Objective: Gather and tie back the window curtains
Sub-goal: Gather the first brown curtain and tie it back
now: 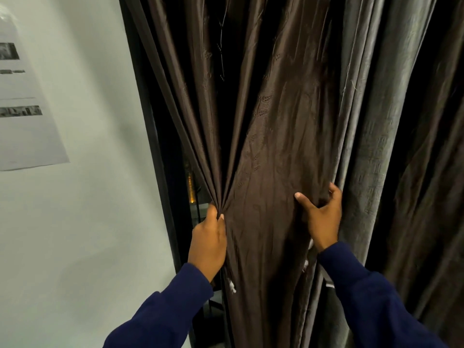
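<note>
Leftmost, at nine o'clock, a white sheet of printed paper (25,101) is seen fixed to the pale painted wall (88,197). Just right of the wall a black window frame (160,172) runs downward, and dark glass is glimpsed beside it. The left edge of the brown, faintly patterned fabric curtain (266,159) is pinched into a tight bunch by the left hand (208,237), at about seven o'clock, fingers and thumb closed round the folds. At about five o'clock the curtain's right edge is gripped by the right hand (322,217), thumb spread across the front and fingers curled behind. Both wrists are covered by navy sleeves (371,302). At three o'clock a grey-green crinkled curtain (376,146) hangs just beside the brown one.
</note>
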